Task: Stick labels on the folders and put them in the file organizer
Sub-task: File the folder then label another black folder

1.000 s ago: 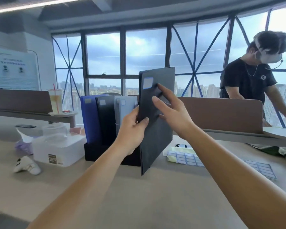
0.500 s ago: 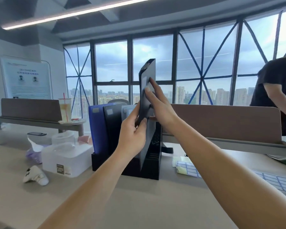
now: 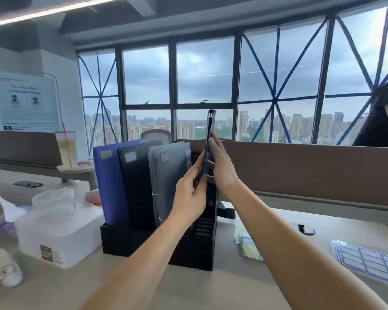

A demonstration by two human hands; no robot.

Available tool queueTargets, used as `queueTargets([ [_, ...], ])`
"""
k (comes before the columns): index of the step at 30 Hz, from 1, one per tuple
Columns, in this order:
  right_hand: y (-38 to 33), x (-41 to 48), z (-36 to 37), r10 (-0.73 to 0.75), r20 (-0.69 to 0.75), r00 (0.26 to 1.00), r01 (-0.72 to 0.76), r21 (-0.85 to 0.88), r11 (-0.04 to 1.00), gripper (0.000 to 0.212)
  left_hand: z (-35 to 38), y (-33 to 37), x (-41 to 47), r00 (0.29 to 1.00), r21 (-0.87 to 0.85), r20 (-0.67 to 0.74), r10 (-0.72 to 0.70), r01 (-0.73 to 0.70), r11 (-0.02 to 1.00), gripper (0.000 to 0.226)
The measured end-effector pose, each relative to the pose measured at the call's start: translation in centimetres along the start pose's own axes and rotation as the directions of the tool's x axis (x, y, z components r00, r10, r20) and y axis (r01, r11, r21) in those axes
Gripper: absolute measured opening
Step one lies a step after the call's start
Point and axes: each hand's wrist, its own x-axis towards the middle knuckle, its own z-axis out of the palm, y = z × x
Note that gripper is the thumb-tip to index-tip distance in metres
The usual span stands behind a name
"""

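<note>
**Hands.** My left hand pinches the near edge of a dark folder between thumb and fingers. My right hand lies flat against the folder's right face with its fingers straight, steadying it rather than gripping.

**Task item.** The folder stands upright and edge-on to the camera, over the right end of the file organizer. The organizer sits mid-surface, nearer the far edge. The folder's lower end is hidden behind my left hand, so I cannot tell whether it has entered a slot.

**Risks, in my judgement.**
- The pinch sits low on a tall, thin folder. If the flat hand comes away early, the top may swing.
- A lower corner may catch the organizer's right wall or a divider and jam.
- A lean to the left may scrape the grey folder and its label.
- A hard downward push may shift the organizer.

**Count.**
- Hands: two, both on the folder.
- Folders: one held.
- Standing folders: three, a blue folder, a black folder and the grey one. Each shows one pale label near its top.
- A paler edge behind the grey folder may be a fourth; I cannot tell.
- Organizer: one.
- Label sheets: two lots, one just right of the organizer and one toward the surface's right edge. The sheets within each cannot be counted.
- The held folder's own label is not visible.
</note>
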Motion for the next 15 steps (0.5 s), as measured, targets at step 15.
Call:
queueTargets([
  [15,4.5,3.6,-0.7,-0.011,0.118,0.993,0.033,-0.191,0.981,0.076,1.1,-6.0,3.3,0.984,-0.221,-0.167,-0.065,0.027,0.975,0.037],
])
